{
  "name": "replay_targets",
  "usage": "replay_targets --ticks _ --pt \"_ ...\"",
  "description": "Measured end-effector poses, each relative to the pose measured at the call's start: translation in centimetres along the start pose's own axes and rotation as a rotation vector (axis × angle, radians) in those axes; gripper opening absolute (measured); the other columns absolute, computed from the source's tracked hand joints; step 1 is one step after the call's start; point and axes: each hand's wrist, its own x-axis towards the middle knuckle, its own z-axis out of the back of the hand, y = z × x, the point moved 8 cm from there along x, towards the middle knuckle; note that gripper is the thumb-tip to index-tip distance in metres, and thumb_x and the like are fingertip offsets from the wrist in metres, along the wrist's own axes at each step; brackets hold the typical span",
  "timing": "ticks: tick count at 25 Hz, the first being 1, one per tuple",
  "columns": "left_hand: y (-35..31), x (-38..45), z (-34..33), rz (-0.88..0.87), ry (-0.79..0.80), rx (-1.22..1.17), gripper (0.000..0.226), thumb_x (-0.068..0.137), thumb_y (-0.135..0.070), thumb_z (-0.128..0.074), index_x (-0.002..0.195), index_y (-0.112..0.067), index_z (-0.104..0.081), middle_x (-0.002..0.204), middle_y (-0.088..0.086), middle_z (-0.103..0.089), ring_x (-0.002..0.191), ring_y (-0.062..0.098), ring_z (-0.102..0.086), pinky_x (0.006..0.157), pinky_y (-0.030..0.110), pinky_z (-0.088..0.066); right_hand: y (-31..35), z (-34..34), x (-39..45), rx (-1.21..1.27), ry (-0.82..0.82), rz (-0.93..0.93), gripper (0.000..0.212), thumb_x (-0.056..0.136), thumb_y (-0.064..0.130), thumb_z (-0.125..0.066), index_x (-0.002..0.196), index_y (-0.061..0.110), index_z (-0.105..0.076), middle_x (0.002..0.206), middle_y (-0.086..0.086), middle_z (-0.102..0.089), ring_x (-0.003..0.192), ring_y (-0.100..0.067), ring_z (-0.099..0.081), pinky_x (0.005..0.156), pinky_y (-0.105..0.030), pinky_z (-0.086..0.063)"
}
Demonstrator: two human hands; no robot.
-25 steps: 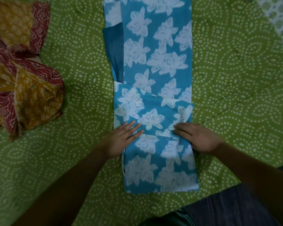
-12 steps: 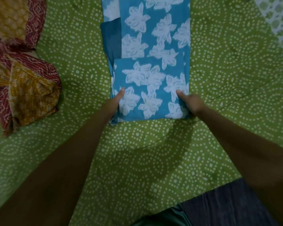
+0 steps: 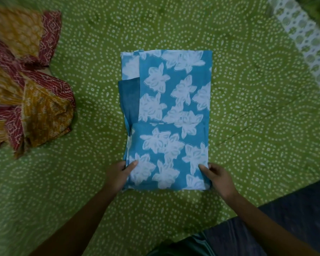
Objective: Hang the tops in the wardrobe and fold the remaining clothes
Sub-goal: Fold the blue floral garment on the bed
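Head view shows us the green dotted bedsheet (image 3: pixel 174 24) spread under everything. On it, between our hands and stretching away from them, lies the blue flowered cloth (image 3: pixel 174 108), folded into a long stack. Well off to the left of our grip sits a yellow and red heap of clothes (image 3: pixel 26 93). Our left hand (image 3: pixel 118 175) pinches the near left corner, thumb on top; our right hand (image 3: pixel 218 177) grips the near right corner.
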Motion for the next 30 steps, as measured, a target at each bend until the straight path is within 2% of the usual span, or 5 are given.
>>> replay_targets --ticks 7,15,21,26,30 --pt "-5.8 2.3 0.9 -0.216 -0.059 -0.108 0.023 0.088 -0.02 -0.066 0.107 -0.009 -0.064 0.097 -0.001 -0.068 0.083 0.007 -0.064 0.067 0.015 -0.049 3.9 1.7 2.3 -0.134 -0.102 0.219 0.011 0.086 0.022 -0.069 0.078 0.021 -0.061 0.079 0.004 -0.069 0.07 -0.006 -0.064 0.059 -0.015 -0.048" --pt "-5.4 -0.2 2.4 -1.241 -0.057 1.265 0.067 0.08 -0.012 -0.038 0.146 -0.016 -0.033 0.154 0.012 -0.03 0.139 0.03 -0.031 0.108 0.05 -0.029 4.8 0.8 1.2 -1.478 0.071 1.013 0.075 0.083 0.029 -0.049 0.152 0.018 -0.021 0.156 -0.01 -0.025 0.142 -0.029 -0.026 0.115 -0.048 -0.026" --pt "-10.4 2.9 -1.1 -1.352 -0.021 1.475 0.061 0.088 -0.012 -0.028 0.149 -0.01 -0.026 0.157 0.01 -0.021 0.147 0.027 -0.012 0.118 0.047 -0.007 10.2 -3.4 8.1 -1.645 0.082 1.186 0.076 0.086 0.005 -0.044 0.153 0.022 -0.012 0.16 -0.009 -0.009 0.148 -0.027 -0.005 0.119 -0.042 0.0" --pt "-10.9 8.4 -2.4 -0.948 0.408 1.19 0.047 0.093 -0.042 -0.043 0.125 -0.013 -0.061 0.13 0.003 -0.06 0.123 0.012 -0.053 0.111 0.023 -0.027 13.6 -1.6 10.0 -0.903 0.348 0.831 0.044 0.089 0.02 -0.061 0.132 0.018 -0.055 0.14 -0.003 -0.049 0.133 -0.018 -0.038 0.11 -0.024 -0.025" --pt "-15.4 11.4 3.1 -0.396 -0.124 0.31 0.026 0.096 -0.029 -0.056 0.081 -0.011 -0.068 0.073 -0.013 -0.067 0.068 -0.001 -0.061 0.068 0.014 -0.045 15.0 1.4 13.4 -0.026 0.029 0.272 0.022 0.09 0.031 -0.064 0.103 0.015 -0.068 0.111 -0.004 -0.068 0.106 -0.024 -0.064 0.097 -0.036 -0.047"
